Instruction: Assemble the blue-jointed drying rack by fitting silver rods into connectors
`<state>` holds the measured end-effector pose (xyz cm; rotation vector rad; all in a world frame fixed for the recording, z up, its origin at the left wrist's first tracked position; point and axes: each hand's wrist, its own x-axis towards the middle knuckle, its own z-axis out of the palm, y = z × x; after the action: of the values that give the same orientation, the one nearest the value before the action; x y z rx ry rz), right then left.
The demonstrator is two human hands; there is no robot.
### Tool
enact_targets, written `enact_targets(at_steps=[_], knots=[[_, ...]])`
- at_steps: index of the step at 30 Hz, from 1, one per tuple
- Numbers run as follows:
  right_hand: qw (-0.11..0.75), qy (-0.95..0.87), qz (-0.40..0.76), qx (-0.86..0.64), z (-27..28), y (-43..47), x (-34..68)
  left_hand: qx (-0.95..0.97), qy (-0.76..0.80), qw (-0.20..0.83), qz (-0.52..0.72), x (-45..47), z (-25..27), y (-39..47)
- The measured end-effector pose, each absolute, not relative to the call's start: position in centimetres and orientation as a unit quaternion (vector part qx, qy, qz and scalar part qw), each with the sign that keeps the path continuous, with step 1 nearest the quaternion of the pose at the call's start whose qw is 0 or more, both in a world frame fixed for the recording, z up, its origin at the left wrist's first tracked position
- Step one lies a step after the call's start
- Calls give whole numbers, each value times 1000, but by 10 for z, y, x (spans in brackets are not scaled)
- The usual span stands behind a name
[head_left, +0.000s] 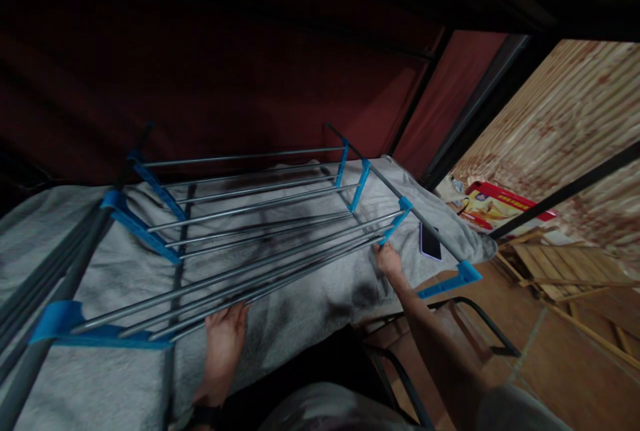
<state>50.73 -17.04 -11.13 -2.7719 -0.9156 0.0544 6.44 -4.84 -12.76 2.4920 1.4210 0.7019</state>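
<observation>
A partly assembled rack [260,207] of grey metal tubes and blue plastic brackets lies across a grey blanket. My left hand [225,327] is at the front tube [280,287], near its left end, with fingers curled around it and the fingertips partly hidden. At that tube's other end, my right hand [387,259] is closed just beneath a blue bracket [397,221]. Several tubes run side by side from there to the large blue bracket [107,337] at the left. Farther right, another blue bracket [445,282] on the side pole holds no tubes.
The grey blanket [310,324] covers the surface under the rack. A phone [431,242] lies on it to the right. Beyond are a red and yellow box [505,205] and a folded wooden item [570,267] on the tiled floor. A black metal chair frame [480,307] stands close by my right arm.
</observation>
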Motion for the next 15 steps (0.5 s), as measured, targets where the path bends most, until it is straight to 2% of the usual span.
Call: enact_targets(at_steps=[7,15], knots=[[123,-313,34,-941,-109,-170,505,842,471,82,251,60,-134,-45],[152,-302,66,-939,-104,-169,500,842,489,98,207,57,-120,-45]])
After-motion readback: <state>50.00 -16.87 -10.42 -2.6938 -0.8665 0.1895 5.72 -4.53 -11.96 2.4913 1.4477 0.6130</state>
